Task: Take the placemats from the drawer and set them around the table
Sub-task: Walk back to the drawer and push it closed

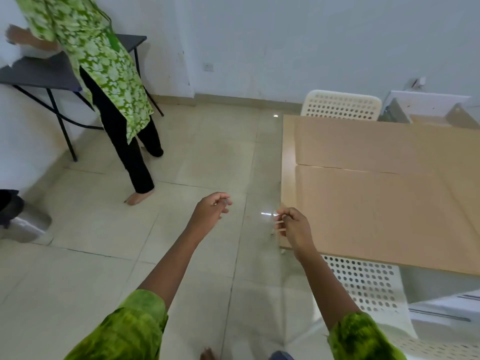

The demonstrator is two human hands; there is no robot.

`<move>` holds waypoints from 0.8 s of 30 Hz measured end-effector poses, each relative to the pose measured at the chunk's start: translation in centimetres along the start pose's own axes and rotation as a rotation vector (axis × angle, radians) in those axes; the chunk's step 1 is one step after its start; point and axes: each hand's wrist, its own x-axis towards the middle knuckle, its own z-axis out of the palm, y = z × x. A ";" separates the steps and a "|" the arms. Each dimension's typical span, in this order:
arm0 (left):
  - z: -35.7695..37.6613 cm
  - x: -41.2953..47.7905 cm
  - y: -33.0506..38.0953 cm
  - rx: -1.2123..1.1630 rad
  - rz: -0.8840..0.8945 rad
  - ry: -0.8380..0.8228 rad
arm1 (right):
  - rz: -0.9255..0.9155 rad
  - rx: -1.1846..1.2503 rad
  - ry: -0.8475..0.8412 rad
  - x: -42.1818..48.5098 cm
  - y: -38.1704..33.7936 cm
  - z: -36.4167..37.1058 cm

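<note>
Standing beside the bare worktop (376, 178) at right, with no placemats and no drawer in view. Judged an early step: mats not yet fetched, so next calls for finding the drawer, pulling it open and lifting the mats out. White perforated chairs: one at the far edge (342, 105), one near (363, 284). Another person (104, 74) far left at a dark side table (39, 71). Both arms stretched forward over the floor. Left hand (210, 210) loosely curled, fingers (220, 198) narrow, maybe pinching something tiny, cannot tell. Right hand (292, 224) at the worktop's near left corner, fingers curled narrow, holding nothing visible.
</note>
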 end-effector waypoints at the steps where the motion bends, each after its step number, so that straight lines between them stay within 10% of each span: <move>1: -1.2 0.8 0.0 -0.008 0.006 -0.002 | -0.002 -0.005 0.002 0.4 -0.6 1.4; 24: -8.9 37.6 8.3 -0.020 0.083 -0.118 | -0.084 -0.057 0.093 30.2 -18.2 13.9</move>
